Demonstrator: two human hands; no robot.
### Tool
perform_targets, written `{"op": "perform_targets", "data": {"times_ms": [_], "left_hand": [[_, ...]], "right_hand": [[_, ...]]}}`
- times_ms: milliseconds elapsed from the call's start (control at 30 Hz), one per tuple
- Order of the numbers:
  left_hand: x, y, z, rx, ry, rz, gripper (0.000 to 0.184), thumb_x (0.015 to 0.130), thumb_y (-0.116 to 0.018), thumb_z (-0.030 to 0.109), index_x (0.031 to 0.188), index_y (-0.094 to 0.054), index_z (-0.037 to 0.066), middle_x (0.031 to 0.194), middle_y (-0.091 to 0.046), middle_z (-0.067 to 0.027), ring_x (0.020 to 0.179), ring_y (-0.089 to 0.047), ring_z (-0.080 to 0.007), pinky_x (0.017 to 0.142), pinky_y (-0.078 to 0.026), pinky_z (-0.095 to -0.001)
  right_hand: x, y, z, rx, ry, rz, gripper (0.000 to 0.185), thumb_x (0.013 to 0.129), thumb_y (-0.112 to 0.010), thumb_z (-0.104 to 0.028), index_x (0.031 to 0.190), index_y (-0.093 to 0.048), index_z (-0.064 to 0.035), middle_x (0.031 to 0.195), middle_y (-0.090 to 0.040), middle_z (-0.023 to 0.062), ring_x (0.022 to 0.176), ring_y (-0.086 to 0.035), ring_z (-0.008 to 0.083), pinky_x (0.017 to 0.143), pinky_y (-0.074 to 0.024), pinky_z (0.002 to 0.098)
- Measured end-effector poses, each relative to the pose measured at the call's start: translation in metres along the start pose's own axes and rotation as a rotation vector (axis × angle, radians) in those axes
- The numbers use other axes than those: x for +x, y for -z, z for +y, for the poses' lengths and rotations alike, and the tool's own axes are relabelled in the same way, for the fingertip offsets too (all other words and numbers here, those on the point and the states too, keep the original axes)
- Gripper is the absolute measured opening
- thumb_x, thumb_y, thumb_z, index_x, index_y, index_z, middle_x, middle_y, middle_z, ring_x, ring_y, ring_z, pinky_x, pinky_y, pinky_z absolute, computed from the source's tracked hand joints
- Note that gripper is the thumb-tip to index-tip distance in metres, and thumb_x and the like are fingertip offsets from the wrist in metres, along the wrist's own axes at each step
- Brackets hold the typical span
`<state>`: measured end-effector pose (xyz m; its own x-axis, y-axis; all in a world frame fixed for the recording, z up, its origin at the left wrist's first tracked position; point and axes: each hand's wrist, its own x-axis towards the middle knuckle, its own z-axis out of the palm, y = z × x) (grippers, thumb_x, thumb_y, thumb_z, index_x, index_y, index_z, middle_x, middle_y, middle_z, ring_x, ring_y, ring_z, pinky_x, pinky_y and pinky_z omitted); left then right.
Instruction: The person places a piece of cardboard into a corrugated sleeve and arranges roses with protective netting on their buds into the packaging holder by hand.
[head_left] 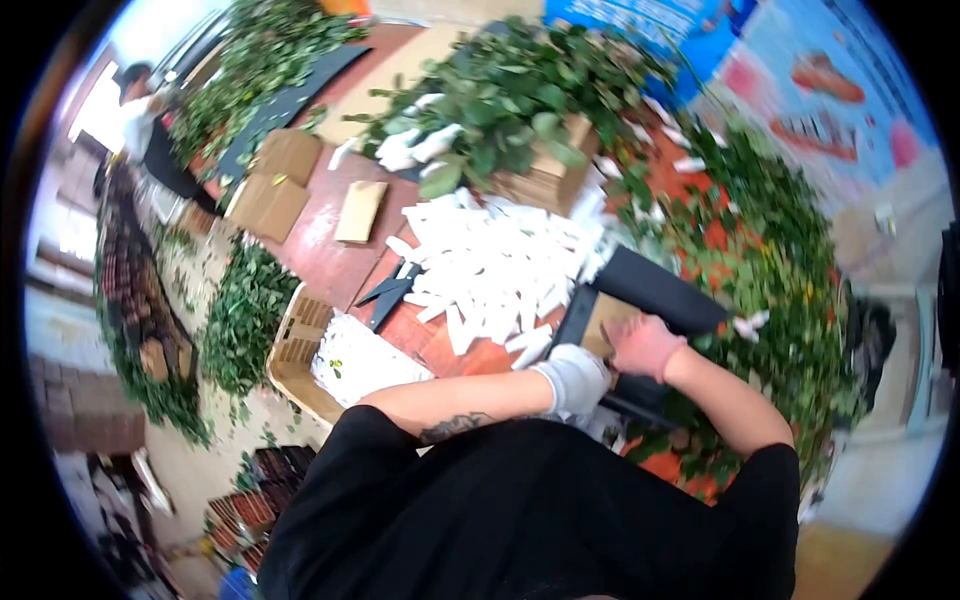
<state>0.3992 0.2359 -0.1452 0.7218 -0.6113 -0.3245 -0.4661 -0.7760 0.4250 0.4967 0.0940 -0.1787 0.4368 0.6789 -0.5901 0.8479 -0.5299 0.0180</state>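
My left hand [578, 380], in a white glove, rests at the near edge of a brown cardboard piece [600, 318] on a black sheet. Right beside it, my right hand [640, 346], in a pink glove, lies over the same cardboard with its fingers bent; a thin dark thing shows at its fingertips, too small to name. What the left fingers hold is hidden. A rolled black sheet [660, 290] lies just beyond my hands. Left of them spreads a big pile of white sleeves [500, 260], with black scissors [388, 292] at its left edge.
Leafy stems [530, 90] lie over a cardboard stack [545, 185] behind the pile. More greenery [790, 290] covers the right side. A basket [290, 345] with white pieces stands at lower left. Folded cardboard [272, 185] lies at upper left. Another person [165, 150] stands far left.
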Motion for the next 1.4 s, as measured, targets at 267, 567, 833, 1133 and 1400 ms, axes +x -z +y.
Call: {"op": "perform_targets", "data": {"times_ms": [267, 567, 833, 1133, 1400], "left_hand": [[-0.002, 0.011, -0.028, -0.118, -0.149, -0.126, 0.043, 0.076, -0.061, 0.041, 0.102, -0.067, 0.008, 0.096, -0.067, -0.0141, 0.093, -0.063, -0.0327, 0.079, -0.050, -0.0403], [-0.008, -0.006, -0.077, -0.491, -0.351, -0.153, 0.063, 0.085, -0.054, 0.047, 0.130, -0.045, 0.004, 0.130, -0.048, -0.0199, 0.120, -0.047, -0.0330, 0.101, -0.037, -0.0401], [-0.088, 0.041, -0.184, -1.177, 0.082, 0.947, 0.029, 0.080, -0.059, 0.014, 0.106, -0.065, 0.003, 0.091, -0.068, -0.0061, 0.082, -0.062, -0.0127, 0.074, -0.049, -0.0264], [-0.083, 0.042, -0.284, -0.073, 0.828, 0.932, 0.048, 0.079, -0.056, 0.048, 0.111, -0.060, 0.012, 0.092, -0.064, -0.0128, 0.087, -0.062, -0.0285, 0.077, -0.048, -0.0412], [-0.074, 0.015, -0.305, -1.043, 0.416, 1.064, 0.045, 0.085, -0.056, 0.042, 0.114, -0.060, 0.008, 0.094, -0.066, -0.0099, 0.082, -0.063, -0.0192, 0.075, -0.050, -0.0335]], "right_hand": [[0.095, 0.213, -0.026, -0.012, 0.427, 0.897, 0.044, 0.075, -0.061, -0.032, 0.114, -0.057, -0.0137, 0.110, -0.057, 0.0139, 0.105, -0.053, 0.0290, 0.093, -0.0406, 0.0357], [0.269, 0.254, -0.001, -0.478, 0.276, 0.716, 0.037, 0.070, -0.060, -0.021, 0.106, -0.059, -0.0133, 0.110, -0.056, 0.0137, 0.109, -0.051, 0.0307, 0.097, -0.0371, 0.0417], [0.216, 0.289, 0.063, 0.164, 0.405, 1.221, 0.045, 0.074, -0.066, -0.015, 0.118, -0.055, -0.0097, 0.120, -0.056, 0.0140, 0.106, -0.056, 0.0323, 0.094, -0.0425, 0.0402], [0.203, 0.277, 0.037, -0.010, 0.542, 0.966, 0.050, 0.073, -0.065, -0.015, 0.121, -0.052, -0.0083, 0.125, -0.049, 0.0173, 0.114, -0.048, 0.0333, 0.100, -0.0392, 0.0413], [0.207, 0.249, 0.024, 0.042, 0.613, 0.881, 0.046, 0.074, -0.063, -0.011, 0.119, -0.053, -0.0091, 0.127, -0.047, 0.0164, 0.113, -0.050, 0.0327, 0.098, -0.0400, 0.0406]]}}
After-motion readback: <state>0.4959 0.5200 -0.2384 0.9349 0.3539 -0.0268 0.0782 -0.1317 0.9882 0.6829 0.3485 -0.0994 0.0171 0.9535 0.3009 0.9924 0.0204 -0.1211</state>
